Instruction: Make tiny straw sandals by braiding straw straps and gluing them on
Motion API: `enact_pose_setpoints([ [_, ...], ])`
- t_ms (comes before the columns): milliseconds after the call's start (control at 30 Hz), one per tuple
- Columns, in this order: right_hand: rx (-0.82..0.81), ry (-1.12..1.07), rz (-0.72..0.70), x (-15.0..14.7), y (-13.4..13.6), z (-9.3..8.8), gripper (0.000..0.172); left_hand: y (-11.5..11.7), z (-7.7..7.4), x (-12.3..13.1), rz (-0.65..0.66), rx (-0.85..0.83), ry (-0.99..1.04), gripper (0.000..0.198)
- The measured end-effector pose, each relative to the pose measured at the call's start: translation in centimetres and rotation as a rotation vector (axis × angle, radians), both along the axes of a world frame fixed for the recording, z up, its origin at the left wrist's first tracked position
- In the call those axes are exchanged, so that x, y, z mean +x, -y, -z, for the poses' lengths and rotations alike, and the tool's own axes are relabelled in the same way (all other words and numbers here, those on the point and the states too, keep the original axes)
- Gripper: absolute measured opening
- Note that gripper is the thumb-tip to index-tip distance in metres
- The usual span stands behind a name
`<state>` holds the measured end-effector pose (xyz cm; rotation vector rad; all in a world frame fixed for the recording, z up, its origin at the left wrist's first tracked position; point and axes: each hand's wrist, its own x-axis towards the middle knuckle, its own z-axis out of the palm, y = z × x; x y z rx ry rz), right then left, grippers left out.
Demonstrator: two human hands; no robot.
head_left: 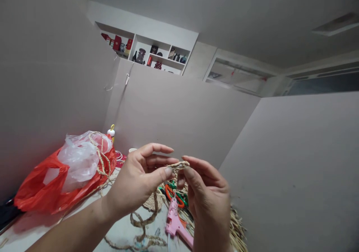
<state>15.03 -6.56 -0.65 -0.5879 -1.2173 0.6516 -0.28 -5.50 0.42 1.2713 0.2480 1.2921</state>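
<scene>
My left hand (138,179) and my right hand (207,199) are raised side by side above the table. Both pinch the same short stretch of braided straw cord (178,165) between thumb and fingers. The cord runs down from my hands to loose loops of braid (141,222) lying on the table. A pink glue gun (175,222) lies just below my hands, beside orange and green scissor handles (175,196).
A red plastic bag (39,190) with a clear bag (80,156) on top sits at the left, cord draped over it. A bundle of dry straw (238,229) lies at the right. Grey partition panels enclose the table. A wall shelf (146,53) holds small ornaments.
</scene>
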Motion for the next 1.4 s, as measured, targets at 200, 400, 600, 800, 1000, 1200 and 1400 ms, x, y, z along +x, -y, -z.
enact_pose_setpoints([
  [200,-0.04,0.024,-0.041,0.1,0.0,0.1,0.007,0.7,0.1,0.6,-0.144,0.135,-0.052,0.028],
  [400,-0.06,0.021,-0.031,0.6,0.2,0.1,0.01,0.7,-0.1,0.9,-0.102,0.137,-0.143,0.012],
  [600,-0.079,0.052,-0.071,1.2,0.5,0.0,0.012,-0.2,-0.1,0.9,0.059,0.024,-0.161,0.01],
  [800,-0.061,0.019,-0.068,1.4,0.4,-0.2,0.012,-0.3,0.3,1.1,0.122,0.04,-0.119,0.013],
  [1000,-0.076,-0.063,-0.112,1.0,0.6,-0.9,0.015,0.4,0.7,1.6,-0.075,0.156,-0.09,0.008],
  [1200,-0.145,-0.135,-0.195,1.1,0.7,-1.2,0.017,0.8,1.1,2.2,-0.162,0.208,-0.039,0.011],
  [1400,-0.145,-0.136,-0.2,1.0,1.1,-1.5,0.017,0.9,1.6,2.7,-0.272,0.336,-0.03,0.026],
])
